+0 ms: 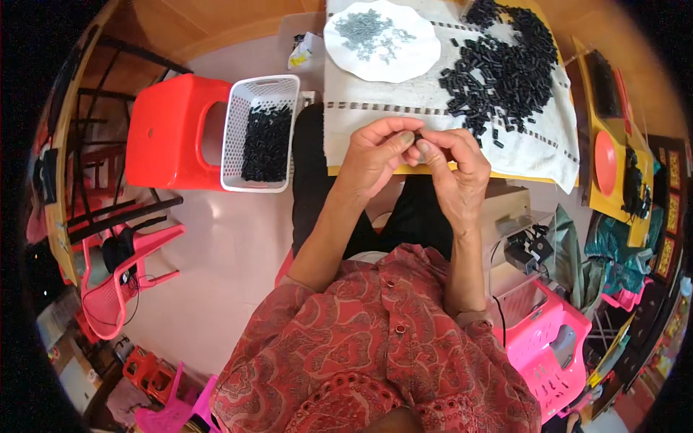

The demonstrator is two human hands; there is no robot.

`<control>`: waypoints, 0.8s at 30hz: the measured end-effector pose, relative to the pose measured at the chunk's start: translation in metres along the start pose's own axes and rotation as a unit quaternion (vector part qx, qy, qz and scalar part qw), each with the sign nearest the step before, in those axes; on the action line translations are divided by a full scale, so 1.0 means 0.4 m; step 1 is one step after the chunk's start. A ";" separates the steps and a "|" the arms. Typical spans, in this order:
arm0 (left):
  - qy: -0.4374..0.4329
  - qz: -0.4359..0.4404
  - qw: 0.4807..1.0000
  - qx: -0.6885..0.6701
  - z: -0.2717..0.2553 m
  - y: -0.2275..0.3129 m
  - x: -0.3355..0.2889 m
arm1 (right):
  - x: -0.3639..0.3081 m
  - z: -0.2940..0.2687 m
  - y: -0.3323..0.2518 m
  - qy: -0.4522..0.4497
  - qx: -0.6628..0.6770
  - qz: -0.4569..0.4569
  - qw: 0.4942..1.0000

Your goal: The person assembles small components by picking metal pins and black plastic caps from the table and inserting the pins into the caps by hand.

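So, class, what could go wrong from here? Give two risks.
The small dark piece pinched between the left hand and right hand might slip from the fingertips. The white plate sits at the left edge of the cloth, so a knock could spill its tiny pieces.

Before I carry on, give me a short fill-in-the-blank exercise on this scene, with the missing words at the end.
1. The bare left hand and bare right hand meet around a small dark piece, at the ____ (near or far) edge of the striped white cloth.
2. In this view, the heap of loose black cylinders lies to the ____ of the scalloped white plate.
3. The perforated white plastic basket holds small pieces coloured ____.

Missing words: near; right; black.
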State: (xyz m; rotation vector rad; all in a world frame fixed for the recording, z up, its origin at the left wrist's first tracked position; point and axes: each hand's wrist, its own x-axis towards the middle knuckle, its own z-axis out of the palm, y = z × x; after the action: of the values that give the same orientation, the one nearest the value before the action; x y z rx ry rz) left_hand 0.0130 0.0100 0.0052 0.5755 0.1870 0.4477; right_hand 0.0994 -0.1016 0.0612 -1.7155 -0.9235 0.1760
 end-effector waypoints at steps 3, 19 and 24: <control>0.025 -0.008 1.000 0.001 -0.011 -0.004 -0.003 | 0.001 0.003 -0.011 0.002 -0.015 -0.010 1.000; 0.038 -0.072 0.996 0.040 0.018 -0.004 -0.009 | -0.011 -0.015 0.005 -0.001 0.027 0.030 0.999; 0.059 -0.025 0.997 0.032 0.016 -0.021 -0.010 | -0.013 -0.021 0.010 -0.019 -0.013 0.014 1.000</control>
State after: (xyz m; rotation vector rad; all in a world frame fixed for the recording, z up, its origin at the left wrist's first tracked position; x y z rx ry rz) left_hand 0.0144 -0.0013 0.0059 0.6068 0.3283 0.4293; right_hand 0.1026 -0.1118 0.0590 -1.7542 -0.9330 0.2159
